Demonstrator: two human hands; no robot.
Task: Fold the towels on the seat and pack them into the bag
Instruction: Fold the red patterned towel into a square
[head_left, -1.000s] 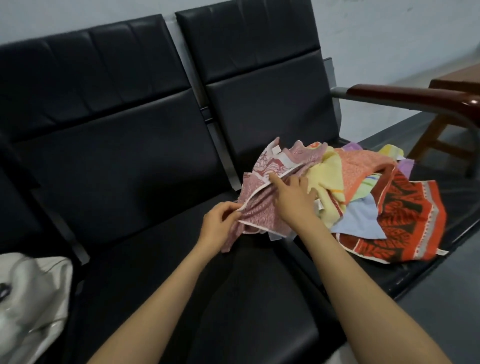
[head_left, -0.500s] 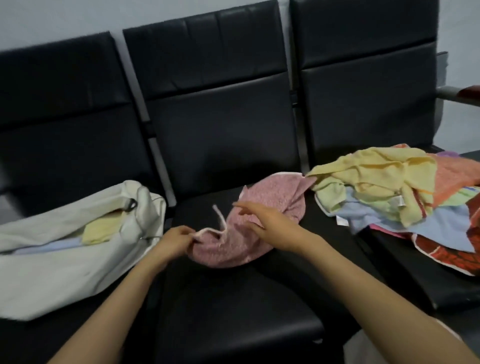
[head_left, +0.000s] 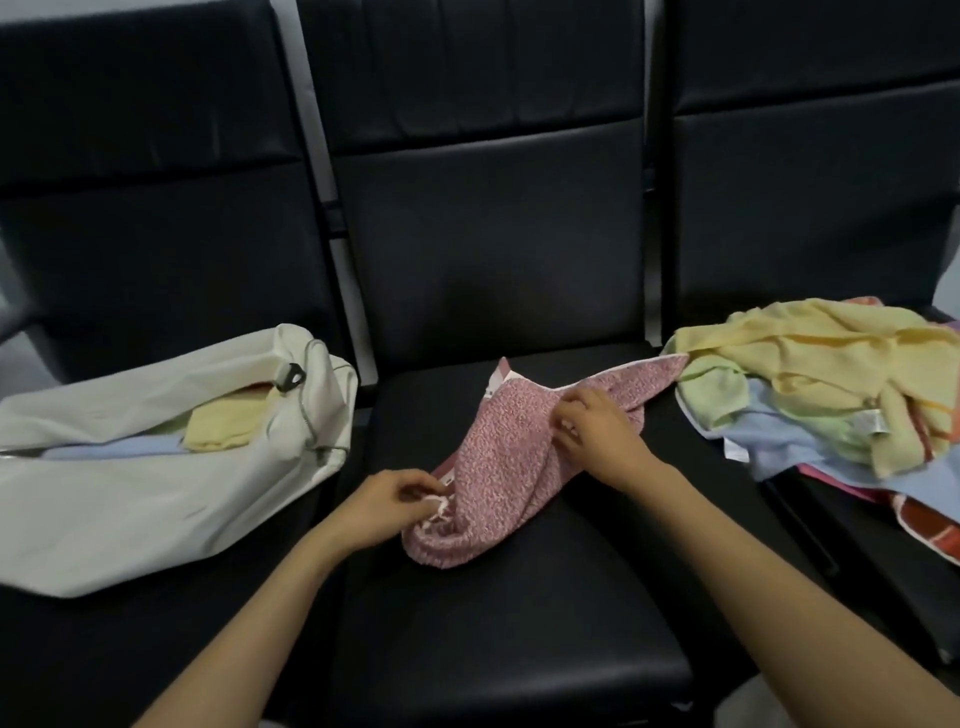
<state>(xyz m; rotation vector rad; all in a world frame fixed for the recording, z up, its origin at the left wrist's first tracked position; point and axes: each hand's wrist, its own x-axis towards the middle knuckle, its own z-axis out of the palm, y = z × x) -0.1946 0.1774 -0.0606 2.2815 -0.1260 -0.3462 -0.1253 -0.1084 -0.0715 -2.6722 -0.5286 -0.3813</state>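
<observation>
The pink towel (head_left: 498, 467) has come away from the pile (head_left: 810, 384) since a second ago. Back then both hands were tugging it out of the heap; now it lies bunched on the middle seat (head_left: 519, 613), with only its far corner trailing toward the pile just right of that seat. The left hand (head_left: 384, 501) pinches the white hem at the near end, and the right hand (head_left: 592, 431) has its fingers curled into a fold further up the cloth, so both are grasping the same towel. It looks as though they are hunting for corners, because the towel is twisted and not yet spread. I would say spreading it flat comes next, then the folding proper. The bag (head_left: 130, 467) lies open on its side just left of the middle seat, with a yellow and a blue towel already showing in its mouth. So some of the packing is done, though the pile is still sizeable.
</observation>
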